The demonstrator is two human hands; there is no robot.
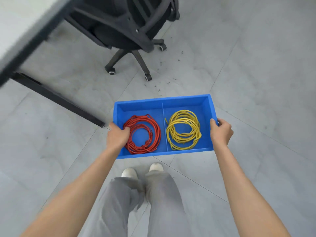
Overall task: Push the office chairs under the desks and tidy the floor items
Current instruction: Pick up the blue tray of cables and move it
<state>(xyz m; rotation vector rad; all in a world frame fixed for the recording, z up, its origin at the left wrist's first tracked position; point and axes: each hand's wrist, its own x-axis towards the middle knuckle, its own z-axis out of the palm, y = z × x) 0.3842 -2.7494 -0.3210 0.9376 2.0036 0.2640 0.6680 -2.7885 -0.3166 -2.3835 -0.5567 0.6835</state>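
**Blue bin held at both ends above the floor**

While the person stands on the grey tiled floor (256, 65), both hands grasp a blue plastic bin (162, 100) by its short end walls. The left hand (117, 136) is curled over the left wall, its thumb inside the bin and touching the red wire coil (142, 134); its other fingers are hidden outside the wall. The right hand (221, 132) clasps the right wall, thumb lying over the rim and fingers wrapped round the outside.

The bin is rectangular, smooth and straight-sided, and its long axis runs left to right across the view, tilted slightly up on the right. It is held in front of the person's legs, above the white shoes (130, 172). A thin divider (164, 124) splits it into two compartments: the red coil lies flat in the left one, a yellow wire coil (183, 130) flat in the right. Both are loose round loops of thin insulated wire.

At upper left a pale counter (22, 23) with a dark edge and black metal frame shows, blurred. A black office chair (123, 23) on castors stands beside it, partly under its edge.
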